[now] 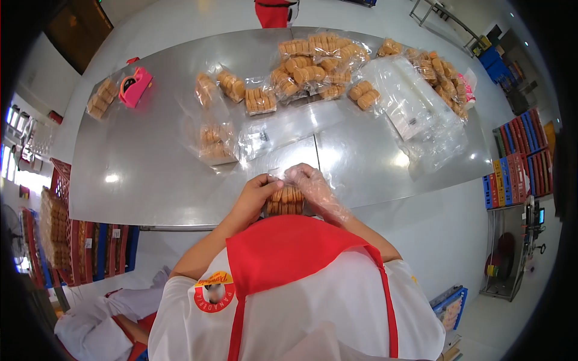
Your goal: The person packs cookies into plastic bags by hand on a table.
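Note:
Close to my apron, a clear bag of round cookies [285,201] stands in rows at the near table edge. My left hand [259,191], bare, pinches the bag's top from the left. On the right, my right hand [312,188] wears a clear plastic glove, its fingers closed on the bag's opening. Just beyond lie flat clear bags [277,133] and a filled cookie bag [215,142]. More filled bags [319,63] are heaped at the far middle of the table.
A pink tape dispenser [136,87] and a cookie bag [103,98] are at the left of the steel table [138,162]. Stacked empty bags [406,96] lie right, beside more cookies [442,78]. Crates [519,159] stand right. Another person [102,319] is lower left.

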{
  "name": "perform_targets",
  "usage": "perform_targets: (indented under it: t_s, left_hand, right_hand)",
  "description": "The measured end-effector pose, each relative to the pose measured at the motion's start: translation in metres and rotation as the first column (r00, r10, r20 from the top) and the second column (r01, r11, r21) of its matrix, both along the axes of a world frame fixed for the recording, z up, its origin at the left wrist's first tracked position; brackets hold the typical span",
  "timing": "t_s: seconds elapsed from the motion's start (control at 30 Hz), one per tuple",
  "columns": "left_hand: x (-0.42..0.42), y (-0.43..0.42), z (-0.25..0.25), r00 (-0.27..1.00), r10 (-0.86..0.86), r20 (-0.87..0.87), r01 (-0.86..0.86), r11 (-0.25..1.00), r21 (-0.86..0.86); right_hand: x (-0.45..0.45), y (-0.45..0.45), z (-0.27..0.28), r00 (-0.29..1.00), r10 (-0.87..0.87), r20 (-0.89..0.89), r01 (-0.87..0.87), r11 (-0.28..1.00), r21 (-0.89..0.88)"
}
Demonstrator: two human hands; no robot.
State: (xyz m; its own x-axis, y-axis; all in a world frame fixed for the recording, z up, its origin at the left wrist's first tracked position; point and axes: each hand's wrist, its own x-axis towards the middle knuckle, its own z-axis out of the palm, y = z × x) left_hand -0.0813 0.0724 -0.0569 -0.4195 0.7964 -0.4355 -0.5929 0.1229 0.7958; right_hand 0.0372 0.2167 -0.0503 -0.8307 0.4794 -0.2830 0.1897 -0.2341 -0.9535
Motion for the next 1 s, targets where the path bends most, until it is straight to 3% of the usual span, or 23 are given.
perform_targets:
  t_s: [0.1,0.2,0.5,0.6,0.7,0.8,0.9,0.93,1.0]
  left_hand:
    - [0.004,-0.002,0.003,0.992,0.054,-0.118,-0.058,0.998,-0.032]
    - [0.004,-0.004,-0.010,0.935,0.083,-0.346,-0.120,0.989,-0.089]
    - [0.006,-0.002,-0.013,0.926,0.122,-0.358,-0.154,0.986,-0.061]
    - [0.001,-0.008,-0.015,0.974,0.141,-0.179,-0.145,0.989,-0.006]
    - [-0.005,-0.015,-0.025,0.984,0.132,-0.121,-0.126,0.990,0.055]
    - [-0.007,-0.016,-0.026,0.968,0.109,-0.226,-0.129,0.988,-0.079]
    - [-0.011,-0.015,-0.017,0.896,0.045,-0.441,-0.132,0.977,-0.167]
    - [-0.013,-0.015,-0.023,0.913,0.026,-0.406,-0.106,0.979,-0.175]
    - [-0.014,-0.014,-0.031,0.936,0.105,-0.336,-0.141,0.986,-0.085]
  right_hand:
    - [0.004,-0.005,0.016,0.995,0.096,-0.001,-0.096,0.989,-0.109]
    - [0.006,-0.003,0.016,0.993,0.118,-0.027,-0.121,0.981,-0.154]
    - [0.000,-0.007,0.019,0.992,0.113,0.062,-0.105,0.987,-0.119]
    - [-0.001,-0.002,0.002,0.986,0.118,0.118,-0.118,0.993,-0.008]
    - [-0.003,-0.001,-0.010,0.988,0.122,0.090,-0.123,0.992,-0.002]
    - [-0.003,-0.006,0.005,0.987,0.117,0.110,-0.117,0.993,-0.010]
    - [-0.005,0.004,0.009,0.939,0.220,0.265,-0.258,0.959,0.118]
    - [-0.006,-0.002,0.014,0.966,0.178,0.186,-0.182,0.983,0.008]
    - [-0.011,-0.003,-0.003,0.987,0.123,0.104,-0.120,0.992,-0.035]
